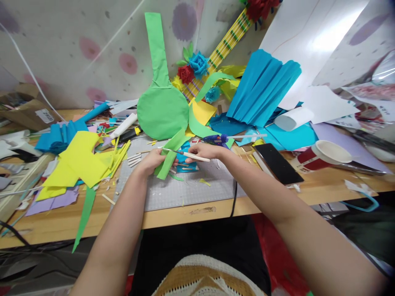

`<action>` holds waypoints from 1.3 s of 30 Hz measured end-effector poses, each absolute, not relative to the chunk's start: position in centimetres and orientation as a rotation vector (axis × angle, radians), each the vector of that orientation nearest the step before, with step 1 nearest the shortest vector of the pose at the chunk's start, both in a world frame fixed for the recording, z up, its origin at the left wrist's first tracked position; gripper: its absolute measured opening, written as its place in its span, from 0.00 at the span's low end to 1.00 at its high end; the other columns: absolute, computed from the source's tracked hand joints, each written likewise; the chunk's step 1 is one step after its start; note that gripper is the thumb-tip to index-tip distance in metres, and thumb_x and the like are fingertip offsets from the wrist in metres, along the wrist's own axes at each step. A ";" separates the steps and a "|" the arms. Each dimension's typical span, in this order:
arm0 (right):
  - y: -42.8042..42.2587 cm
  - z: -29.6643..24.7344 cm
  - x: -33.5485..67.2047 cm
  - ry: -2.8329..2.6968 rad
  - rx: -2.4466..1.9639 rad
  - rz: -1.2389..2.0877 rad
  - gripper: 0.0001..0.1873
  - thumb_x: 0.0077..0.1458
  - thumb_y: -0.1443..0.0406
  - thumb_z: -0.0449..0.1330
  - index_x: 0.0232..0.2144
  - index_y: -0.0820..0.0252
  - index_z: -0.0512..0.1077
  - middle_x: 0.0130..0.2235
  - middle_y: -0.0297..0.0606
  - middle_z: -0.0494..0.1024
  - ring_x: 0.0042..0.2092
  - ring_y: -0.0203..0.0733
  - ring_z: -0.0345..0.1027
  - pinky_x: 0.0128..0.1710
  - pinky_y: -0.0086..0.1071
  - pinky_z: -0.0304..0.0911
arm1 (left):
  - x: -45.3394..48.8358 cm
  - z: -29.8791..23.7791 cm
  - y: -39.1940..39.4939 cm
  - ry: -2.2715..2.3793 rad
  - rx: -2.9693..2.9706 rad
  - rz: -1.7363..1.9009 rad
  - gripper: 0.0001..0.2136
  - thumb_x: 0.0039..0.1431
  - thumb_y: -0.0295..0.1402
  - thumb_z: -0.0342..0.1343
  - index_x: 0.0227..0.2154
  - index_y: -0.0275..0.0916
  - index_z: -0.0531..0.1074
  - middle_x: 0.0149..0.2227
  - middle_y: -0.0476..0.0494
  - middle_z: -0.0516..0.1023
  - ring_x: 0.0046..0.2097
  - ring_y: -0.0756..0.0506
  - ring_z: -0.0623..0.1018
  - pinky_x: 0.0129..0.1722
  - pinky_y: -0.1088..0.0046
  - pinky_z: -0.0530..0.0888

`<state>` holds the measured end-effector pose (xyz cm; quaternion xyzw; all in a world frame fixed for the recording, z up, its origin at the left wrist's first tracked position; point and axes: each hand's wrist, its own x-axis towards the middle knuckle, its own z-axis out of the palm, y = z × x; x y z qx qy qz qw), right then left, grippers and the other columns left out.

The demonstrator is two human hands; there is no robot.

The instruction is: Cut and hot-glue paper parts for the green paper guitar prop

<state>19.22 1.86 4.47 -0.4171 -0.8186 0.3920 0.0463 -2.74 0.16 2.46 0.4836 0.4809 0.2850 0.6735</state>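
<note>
My left hand [152,161] is closed on a green crepe-paper strip [168,162], whose ends stick out above and below the fingers. My right hand [202,152] grips scissors with a pale handle [196,157]; their thin blades lie across the green strip. Just behind the hands stands a round green paper-covered shape [163,112] with a long green neck. Under the hands, partly hidden, is a blue piece [189,167] on the grey cutting mat [173,195]. Several short white sticks [134,159] lie left of my left hand.
A blue glue gun [216,140] lies beyond my right hand. To the right are a black phone [278,163] and a paper cup [322,155]. Yellow paper [77,158] covers the left side. A decorated yellow guitar shape [230,39] and pleated blue paper [262,88] lean behind.
</note>
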 end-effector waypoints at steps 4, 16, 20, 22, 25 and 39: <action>2.0 4.4 19.2 -2.523 -1.288 1.207 0.28 0.41 0.42 0.55 0.22 0.62 0.62 0.21 0.28 0.61 0.23 0.29 0.52 0.23 0.26 0.44 | -2.8 2.2 0.3 1.081 1.113 0.614 0.15 0.32 0.36 0.66 0.26 0.32 0.76 0.26 0.38 0.79 0.27 0.44 0.78 0.25 0.71 0.74; 2.4 3.7 18.8 -2.486 -1.348 1.147 0.27 0.42 0.42 0.54 0.22 0.61 0.64 0.20 0.30 0.64 0.23 0.30 0.55 0.23 0.26 0.46 | -3.0 2.1 0.4 1.094 1.104 0.617 0.13 0.33 0.36 0.65 0.24 0.32 0.75 0.25 0.39 0.78 0.25 0.46 0.76 0.24 0.72 0.74; 1.6 3.7 18.6 -2.515 -1.616 0.571 0.24 0.47 0.45 0.52 0.27 0.61 0.67 0.27 0.37 0.71 0.28 0.36 0.61 0.25 0.28 0.48 | -3.4 2.6 0.8 1.167 1.010 0.863 0.12 0.35 0.33 0.63 0.25 0.33 0.75 0.26 0.39 0.78 0.27 0.45 0.77 0.24 0.73 0.73; 1.1 3.5 18.5 -2.527 -1.732 0.293 0.18 0.50 0.52 0.54 0.32 0.62 0.68 0.33 0.42 0.73 0.32 0.40 0.64 0.27 0.29 0.51 | -3.6 2.7 1.3 1.199 0.950 1.080 0.12 0.36 0.32 0.61 0.26 0.32 0.74 0.28 0.39 0.78 0.30 0.45 0.78 0.25 0.73 0.73; 0.7 3.0 18.6 -2.542 -1.778 0.105 0.13 0.49 0.61 0.55 0.36 0.63 0.68 0.39 0.46 0.74 0.39 0.45 0.66 0.33 0.31 0.55 | -4.1 2.3 2.2 1.245 0.871 1.350 0.12 0.34 0.31 0.61 0.26 0.32 0.74 0.29 0.41 0.78 0.31 0.45 0.77 0.28 0.71 0.74; -1.7 3.3 15.0 -2.715 -1.442 0.216 0.08 0.49 0.67 0.53 0.33 0.59 0.70 0.36 0.40 0.74 0.39 0.41 0.66 0.33 0.29 0.54 | -4.5 0.3 3.0 1.651 1.369 1.561 0.15 0.34 0.35 0.63 0.30 0.35 0.73 0.30 0.47 0.74 0.32 0.48 0.72 0.33 0.73 0.68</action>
